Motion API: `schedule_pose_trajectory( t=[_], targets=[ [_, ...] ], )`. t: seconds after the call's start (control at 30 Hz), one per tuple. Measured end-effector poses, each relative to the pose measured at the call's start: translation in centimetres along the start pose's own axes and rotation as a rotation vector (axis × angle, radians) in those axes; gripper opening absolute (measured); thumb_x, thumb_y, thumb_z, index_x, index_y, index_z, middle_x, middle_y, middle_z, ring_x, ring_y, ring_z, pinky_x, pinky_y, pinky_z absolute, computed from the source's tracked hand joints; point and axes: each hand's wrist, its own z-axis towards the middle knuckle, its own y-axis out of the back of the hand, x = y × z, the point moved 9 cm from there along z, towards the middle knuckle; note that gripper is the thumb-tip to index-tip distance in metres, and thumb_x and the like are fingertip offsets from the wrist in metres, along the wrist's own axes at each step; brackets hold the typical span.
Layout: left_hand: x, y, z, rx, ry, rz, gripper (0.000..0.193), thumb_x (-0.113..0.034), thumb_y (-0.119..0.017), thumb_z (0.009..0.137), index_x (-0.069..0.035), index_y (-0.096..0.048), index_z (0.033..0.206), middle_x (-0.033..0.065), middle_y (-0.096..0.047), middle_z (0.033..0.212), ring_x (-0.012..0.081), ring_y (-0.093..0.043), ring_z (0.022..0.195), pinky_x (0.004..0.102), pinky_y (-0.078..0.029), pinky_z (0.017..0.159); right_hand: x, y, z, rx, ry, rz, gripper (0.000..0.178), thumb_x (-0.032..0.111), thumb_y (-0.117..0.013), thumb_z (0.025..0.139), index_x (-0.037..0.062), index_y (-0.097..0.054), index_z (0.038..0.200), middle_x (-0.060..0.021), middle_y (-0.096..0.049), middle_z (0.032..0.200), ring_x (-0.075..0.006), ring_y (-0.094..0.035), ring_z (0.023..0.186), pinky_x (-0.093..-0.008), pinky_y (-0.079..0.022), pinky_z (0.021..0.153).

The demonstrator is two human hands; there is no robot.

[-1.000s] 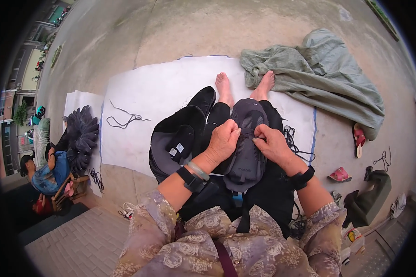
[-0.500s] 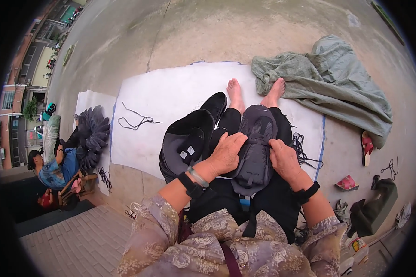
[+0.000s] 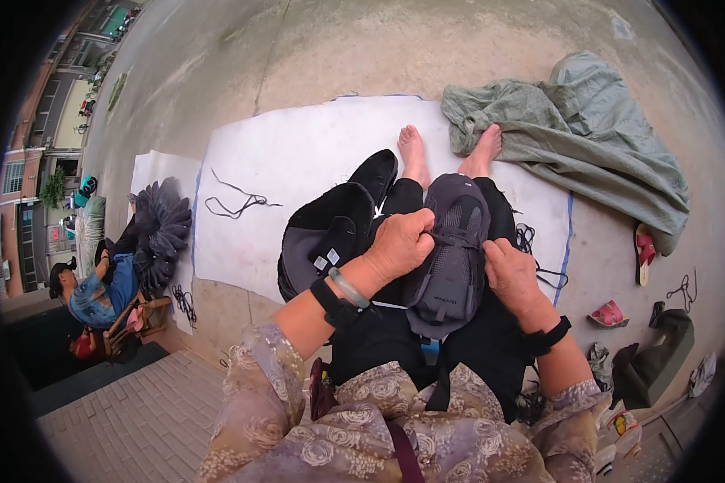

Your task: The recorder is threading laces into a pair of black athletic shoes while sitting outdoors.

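A dark grey mesh shoe (image 3: 451,282) lies lengthwise on my lap between my hands. A dark shoelace (image 3: 457,240) runs across its upper. My left hand (image 3: 401,243) is closed at the shoe's left edge, pinching one end of the lace. At the right edge my right hand (image 3: 509,272) is closed too, fingertips on the lace's other side. Beside my left forearm rests a nested stack of black shoe uppers (image 3: 302,233) with small white labels inside. A black shoe piece (image 3: 376,171) leans behind that stack.
A white sheet (image 3: 254,153) lies under my bare feet, with a loose black lace (image 3: 238,205) on it. Grey-green cloth (image 3: 588,137) is heaped at far right, near red sandals (image 3: 644,249). At left, another person (image 3: 97,294) sits by a dark stack of shoe uppers (image 3: 161,225).
Both hands have moved a little outward from the shoe's middle, the left one slightly up. The lace now stretches across the shoe between them. The whole view has shifted slightly.
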Motion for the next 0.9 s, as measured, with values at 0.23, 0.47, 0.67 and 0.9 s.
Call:
schedule_pose_trajectory(
  t=[0.23,0.47,0.67,0.9],
  targets=[
    [-2.9,1.4,-0.2,0.13,-0.306,0.304,0.008,-0.01,-0.06,0.078,-0.005,-0.055,0.077,0.0078,-0.057,0.066,0.0252,-0.061,0.062,0.033,-0.047,0.053,-1.6,1.4,-1.5,0.005,0.098,-0.06,0.013,0.008,-0.059,0.078,0.0077,-0.053,0.09,-0.0076,-0.049,0.07,-0.0263,-0.053,0.062,-0.036,-0.043,0.056],
    [-3.1,3.7,-1.1,0.287,-0.543,0.513,0.011,-0.014,-0.06,0.076,-0.009,-0.052,0.081,0.0065,-0.05,0.068,0.0224,-0.058,0.062,0.0335,-0.045,0.053,-6.4,3.3,-4.9,-0.033,0.033,-0.122,0.01,0.009,-0.058,0.079,0.009,-0.053,0.088,-0.0078,-0.051,0.07,-0.0294,-0.049,0.06,-0.038,-0.039,0.059],
    [1.6,16.1,0.5,-0.07,-0.337,0.914,0.005,-0.005,-0.054,0.075,-0.008,-0.053,0.078,0.0075,-0.05,0.067,0.0246,-0.057,0.063,0.0349,-0.046,0.055,-12.8,9.1,-11.0,-0.033,-0.147,-0.32,0.008,0.008,-0.055,0.081,0.0095,-0.053,0.088,-0.0095,-0.052,0.073,-0.0317,-0.048,0.063,-0.0398,-0.039,0.06],
    [5.5,41.9,-3.0,-0.679,-0.131,1.161,0.008,-0.006,-0.047,0.087,-0.006,-0.053,0.08,0.0135,-0.054,0.075,0.0326,-0.057,0.066,0.0391,-0.045,0.055,-13.7,24.7,-19.8,-0.194,-0.334,-0.665,0.008,0.007,-0.055,0.076,0.0114,-0.053,0.082,-0.0071,-0.053,0.071,-0.0282,-0.055,0.065,-0.0378,-0.042,0.059]
  ],
)
